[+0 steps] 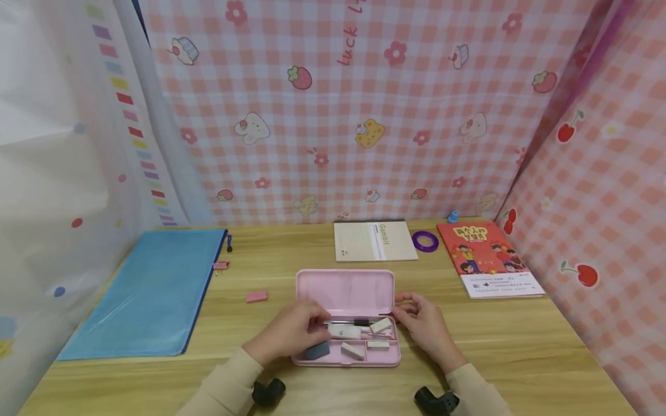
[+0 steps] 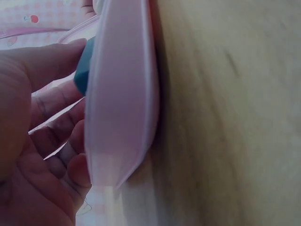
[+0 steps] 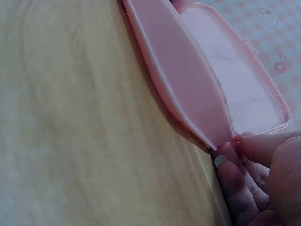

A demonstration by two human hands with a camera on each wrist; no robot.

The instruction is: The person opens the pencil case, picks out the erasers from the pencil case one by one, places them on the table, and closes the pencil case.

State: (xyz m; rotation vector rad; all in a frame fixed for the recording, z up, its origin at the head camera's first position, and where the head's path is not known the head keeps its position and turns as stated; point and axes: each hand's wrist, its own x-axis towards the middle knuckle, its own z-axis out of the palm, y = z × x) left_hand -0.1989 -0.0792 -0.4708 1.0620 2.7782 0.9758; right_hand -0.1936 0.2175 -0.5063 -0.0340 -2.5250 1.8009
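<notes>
An open pink pencil case (image 1: 343, 292) lies mid-table with its lid raised; its tray holds a dark pen (image 1: 347, 322), several pale erasers (image 1: 352, 350) and a blue eraser (image 1: 317, 350). My left hand (image 1: 291, 332) lies over the tray's left end, fingers curled toward the pen. In the left wrist view the thumb (image 2: 47, 56) sits by the blue eraser (image 2: 83, 70) behind the case wall (image 2: 122, 103); what the fingers hold is hidden. My right hand (image 1: 421, 320) pinches the case's right end, fingertips (image 3: 235, 179) at the corner of the case (image 3: 188, 94).
A blue zip pouch (image 1: 151, 289) lies at the left, with a pink eraser (image 1: 256, 296) and a small pink clip (image 1: 221, 266) beside it. Behind the case are a notebook (image 1: 372, 240), a purple tape ring (image 1: 425, 241) and a red book (image 1: 489, 257). Checked curtains enclose the wooden table (image 1: 546, 346).
</notes>
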